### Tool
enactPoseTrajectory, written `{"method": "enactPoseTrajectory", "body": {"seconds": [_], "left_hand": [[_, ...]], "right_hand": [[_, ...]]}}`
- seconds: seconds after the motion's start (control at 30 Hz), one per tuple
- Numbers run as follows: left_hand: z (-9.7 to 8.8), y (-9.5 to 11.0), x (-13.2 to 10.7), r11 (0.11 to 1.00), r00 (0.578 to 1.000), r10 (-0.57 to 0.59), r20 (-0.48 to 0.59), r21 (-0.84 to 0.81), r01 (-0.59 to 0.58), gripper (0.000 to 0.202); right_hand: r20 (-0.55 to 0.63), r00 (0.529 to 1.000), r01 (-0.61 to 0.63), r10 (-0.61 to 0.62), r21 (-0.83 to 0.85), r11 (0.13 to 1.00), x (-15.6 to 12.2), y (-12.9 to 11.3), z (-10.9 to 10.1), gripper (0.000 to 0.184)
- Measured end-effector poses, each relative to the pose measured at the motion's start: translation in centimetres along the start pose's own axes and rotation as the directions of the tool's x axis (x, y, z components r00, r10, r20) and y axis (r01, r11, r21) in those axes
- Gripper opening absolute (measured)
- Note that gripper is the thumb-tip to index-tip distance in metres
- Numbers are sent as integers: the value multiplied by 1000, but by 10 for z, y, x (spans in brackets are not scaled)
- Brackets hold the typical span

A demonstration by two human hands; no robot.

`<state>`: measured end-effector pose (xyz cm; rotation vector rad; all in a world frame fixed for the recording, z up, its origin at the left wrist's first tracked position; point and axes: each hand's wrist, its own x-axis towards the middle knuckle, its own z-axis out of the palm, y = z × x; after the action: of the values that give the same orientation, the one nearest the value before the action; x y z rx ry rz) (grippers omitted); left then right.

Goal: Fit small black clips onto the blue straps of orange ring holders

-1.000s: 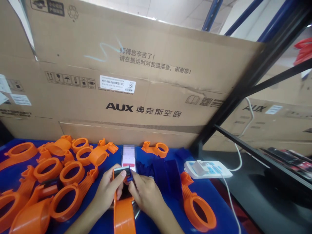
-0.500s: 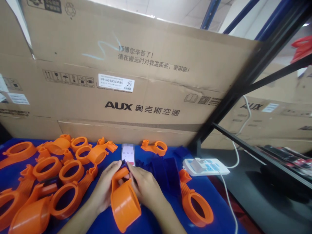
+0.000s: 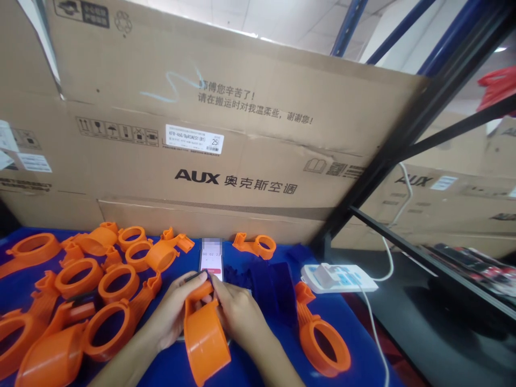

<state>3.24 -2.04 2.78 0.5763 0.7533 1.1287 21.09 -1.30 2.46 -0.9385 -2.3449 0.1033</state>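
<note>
Both my hands grip one orange plastic ring part above the blue table cover. My left hand wraps its left side, thumb and fingers pinching near the top end. My right hand holds the right side, fingertips pressed at the same top end, where a small dark piece shows. A phone with a timer lies just beyond my fingertips. Dark blue plastic pieces are heaped to the right of my right hand.
Several orange ring parts crowd the left of the table. One more orange ring part lies at the right and another orange ring part at the back. A white power strip with its cable sits right. Cardboard boxes wall the back.
The orange part has turned from edge-on to showing its broad outer wall, and my fingertips have closed over its top end. The view shifted slightly.
</note>
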Motion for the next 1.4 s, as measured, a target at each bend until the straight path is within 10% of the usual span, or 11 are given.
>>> {"method": "enactPoseTrajectory", "body": {"seconds": [0.6,0.8,1.13,1.4], "left_hand": [[-3,10,-4,996,994,20,109,82,-29,26],[-3,-1,-4,928,983,124,135,336,-163,28],[-9,0,-2,949,980,87,178,285,-136,33],[-25,23,1,980,961,35,276,178,-87,31]], "right_hand": [[-40,999,-5,9,114,993,2,1,-2,48],[-92,994,-50,66,159,986,-1,2,-4,49],[-25,1000,13,-9,156,988,2,-7,-14,46],[-199,960,-111,199,382,918,6,2,-50,28]]}}
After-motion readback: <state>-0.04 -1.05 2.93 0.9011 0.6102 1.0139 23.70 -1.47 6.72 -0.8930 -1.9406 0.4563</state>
